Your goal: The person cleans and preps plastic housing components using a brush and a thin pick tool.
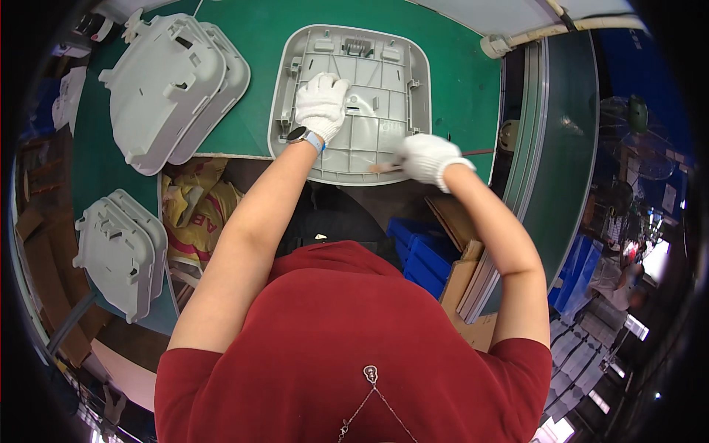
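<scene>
A pale grey plastic cover (369, 111) lies ribbed side up on the green work surface in front of me. My left hand (320, 100), in a white knitted glove, presses on its ribs left of the middle, with fingers curled. At the cover's near right corner, my gloved right hand (428, 159) is closed round a thin brush. The brush's light brown tip (380, 168) reaches over the near rim; a dark reddish handle (480, 151) sticks out to the right. Motion blurs the right fingers somewhat.
More grey covers (166, 88) lean together at the upper left, and another pair (122, 255) stands lower left. A yellow bag (199, 207) sits below the table edge. Blue bins (421, 255) and cardboard (461, 277) are near my right elbow. A metal rail (528, 140) runs along the right.
</scene>
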The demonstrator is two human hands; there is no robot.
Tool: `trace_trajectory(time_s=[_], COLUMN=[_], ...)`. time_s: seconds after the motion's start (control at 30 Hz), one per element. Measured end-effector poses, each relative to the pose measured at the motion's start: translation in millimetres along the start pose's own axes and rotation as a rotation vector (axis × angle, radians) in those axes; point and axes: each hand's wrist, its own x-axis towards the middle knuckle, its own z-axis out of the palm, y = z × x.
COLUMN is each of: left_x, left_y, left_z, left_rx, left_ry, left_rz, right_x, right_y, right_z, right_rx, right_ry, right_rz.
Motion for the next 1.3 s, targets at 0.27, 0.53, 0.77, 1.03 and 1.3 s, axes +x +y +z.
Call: trace_trajectory(time_s=[0.27,0.53,0.77,1.03,1.3], left_x=[3,0,0,2,8], left_y=[-1,1,1,0,21], left_z=[-1,1,2,-2,-36], left_rx=[0.007,0.025,-0.005,-0.004,0.03], left_ry=[0.027,0.007,0.02,-0.006,-0.111], left_rz=[0.011,-0.017,-0.018,-0.009,-0.055], right_x=[-12,-18,-34,-33,-8], right_y=[16,12,23,14,-5], right_z=[28,47,56,71,100], right_rx=[-0.022,-0.16,-0.06,0.979,1.068], right_ry=[0.212,0.405,0.541,0.827,0.977], right_rz=[0.035,-0.053,-0.189,0.002,0.029])
